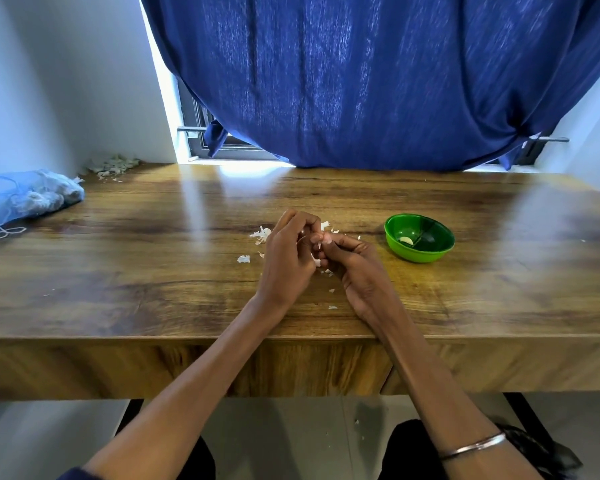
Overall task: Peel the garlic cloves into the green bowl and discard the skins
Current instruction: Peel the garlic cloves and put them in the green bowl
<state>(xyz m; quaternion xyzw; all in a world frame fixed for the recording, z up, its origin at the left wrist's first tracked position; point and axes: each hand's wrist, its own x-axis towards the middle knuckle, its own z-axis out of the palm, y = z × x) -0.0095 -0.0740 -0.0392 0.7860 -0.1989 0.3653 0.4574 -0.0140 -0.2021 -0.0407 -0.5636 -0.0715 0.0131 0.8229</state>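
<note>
Seeing both hands meet mid-table, a bit nearer the front edge than the back. Left hand has its fingers curled in tight, knuckles up, tips turned toward the right hand. Right hand is curled too, thumb and forefinger pinched on a garlic clove that shows as a pale bit between the two sets of fingertips; left fingertips touch it as well, so both hands grip the same clove. I can't tell how much skin is on it, it's mostly hidden by fingers. Both wrists sit low over the table, forearms come in over the front edge and converge in a V; right forearm carries a thin metal bangle. Green bowl stands to the right of the hands, apart from them, roughly level with the fingertips; one peeled clove lies inside on the bottom. Loose skins are scattered on the wood just left of and behind the left hand, a few more flakes between the wrists toward the front edge. At the far left edge lies a blue mesh bag with pale lumps inside, too blurred to name. In the back left corner sits a pile of dry husks. Blue curtain hangs behind the back edge.
</note>
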